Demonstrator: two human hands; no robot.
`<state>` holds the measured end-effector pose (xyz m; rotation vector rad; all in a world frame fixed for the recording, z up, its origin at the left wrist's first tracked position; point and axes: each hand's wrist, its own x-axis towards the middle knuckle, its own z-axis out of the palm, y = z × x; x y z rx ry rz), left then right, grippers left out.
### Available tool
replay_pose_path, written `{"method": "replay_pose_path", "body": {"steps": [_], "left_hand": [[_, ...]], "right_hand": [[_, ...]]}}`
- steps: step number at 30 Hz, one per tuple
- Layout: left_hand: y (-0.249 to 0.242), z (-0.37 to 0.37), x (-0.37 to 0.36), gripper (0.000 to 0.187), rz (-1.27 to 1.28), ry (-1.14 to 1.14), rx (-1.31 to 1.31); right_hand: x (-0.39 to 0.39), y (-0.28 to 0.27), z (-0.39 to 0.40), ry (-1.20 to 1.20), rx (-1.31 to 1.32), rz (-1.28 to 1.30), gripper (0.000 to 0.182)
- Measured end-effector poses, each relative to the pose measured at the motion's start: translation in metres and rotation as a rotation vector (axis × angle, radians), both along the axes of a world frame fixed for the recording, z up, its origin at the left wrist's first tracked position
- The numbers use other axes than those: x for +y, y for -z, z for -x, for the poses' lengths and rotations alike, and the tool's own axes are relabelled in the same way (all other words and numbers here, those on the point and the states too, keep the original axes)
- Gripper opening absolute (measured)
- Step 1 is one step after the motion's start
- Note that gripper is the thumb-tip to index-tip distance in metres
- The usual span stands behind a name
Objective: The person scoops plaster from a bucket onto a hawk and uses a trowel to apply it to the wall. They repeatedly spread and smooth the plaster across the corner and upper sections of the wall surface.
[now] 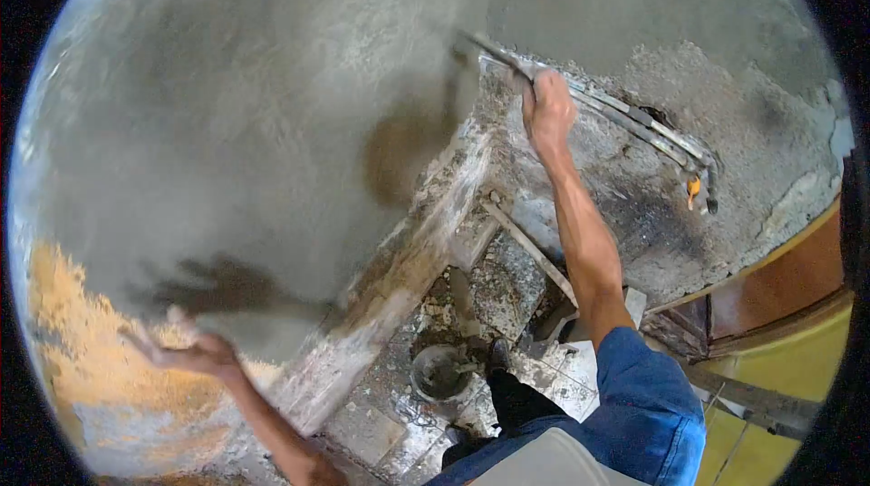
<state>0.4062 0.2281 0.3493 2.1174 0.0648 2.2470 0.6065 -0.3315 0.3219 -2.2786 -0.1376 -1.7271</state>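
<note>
My right hand (pixel 549 112) is closed in a fist around a plastering trowel (pixel 497 53), whose thin dark blade shows nearly edge-on. The blade points up and left, close to the corner where two walls of wet grey plaster (pixel 272 105) meet. At the lower left my left hand (pixel 195 352) is held out empty, its fingers apart and slightly blurred. It overlaps the unplastered orange patch (pixel 77 332) of the wall in this view. Shadows of an arm and a spread hand fall across the smooth plaster.
Pipes (pixel 648 128) run along the rough right wall, with an orange piece (pixel 693 191) at their end. A bucket (pixel 441 372) stands on the rubble-strewn floor near my feet. A long wooden bar (pixel 530 248) leans below my right arm. Brown wood (pixel 770 296) edges the right.
</note>
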Motion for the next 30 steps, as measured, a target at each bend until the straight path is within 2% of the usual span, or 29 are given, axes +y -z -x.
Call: {"method": "replay_pose_path", "body": {"steps": [2,4,5,6,8,11,12,13,15,17,18,20,22,24,26,30], "left_hand": [[-0.006,-0.007,0.053,0.06,-0.031,-0.187,0.058],[-0.001,-0.018,0.088,0.065,-0.064,-0.187,0.122],[0.004,-0.021,0.102,0.067,-0.129,-0.293,0.18],[0.004,-0.022,0.099,0.073,-0.153,-0.328,0.196],[0.006,-0.027,0.094,0.076,-0.137,-0.287,0.147],[0.003,-0.027,0.091,0.079,-0.198,-0.352,0.151],[0.002,-0.03,0.086,0.08,-0.203,-0.332,0.138],[0.006,-0.037,0.082,0.08,-0.068,-0.188,0.123],[0.002,-0.034,0.085,0.079,-0.185,-0.302,0.138],[0.006,-0.025,0.098,0.079,-0.22,-0.381,0.186],[0.005,-0.029,0.092,0.079,-0.225,-0.381,0.191],[0.004,-0.036,0.078,0.08,-0.149,-0.24,0.146],[0.003,-0.031,0.088,0.08,-0.169,-0.255,0.176],[0.003,-0.025,0.088,0.079,-0.243,-0.404,0.221],[0.006,-0.023,0.096,0.079,-0.247,-0.413,0.221],[0.006,-0.025,0.101,0.077,-0.273,-0.379,0.184]], "right_hand": [[-0.02,-0.003,-0.057,0.043,-0.031,-0.072,0.019],[-0.035,-0.005,-0.107,0.058,0.003,-0.253,0.017],[-0.039,-0.008,-0.125,0.042,0.016,-0.338,0.025],[-0.043,-0.008,-0.143,0.04,0.02,-0.342,0.025],[-0.053,-0.006,-0.173,0.031,0.132,-0.529,0.029],[-0.061,0.002,-0.2,0.041,0.129,-0.596,0.034],[-0.064,0.005,-0.209,0.045,0.13,-0.599,0.034],[-0.068,0.008,-0.217,0.075,0.118,-0.597,0.038],[-0.072,0.011,-0.226,0.109,0.107,-0.607,0.042],[-0.071,0.0,-0.225,0.158,0.205,-0.605,0.038],[-0.072,-0.004,-0.225,0.159,0.21,-0.609,0.038],[-0.076,-0.013,-0.228,0.27,0.257,-0.53,0.042],[-0.077,-0.019,-0.228,0.275,0.279,-0.527,0.043],[-0.085,-0.02,-0.225,0.287,0.302,-0.517,0.045],[-0.092,-0.02,-0.221,0.259,0.261,-0.512,0.056],[-0.111,-0.032,-0.195,0.343,0.238,-0.493,0.055]]}}
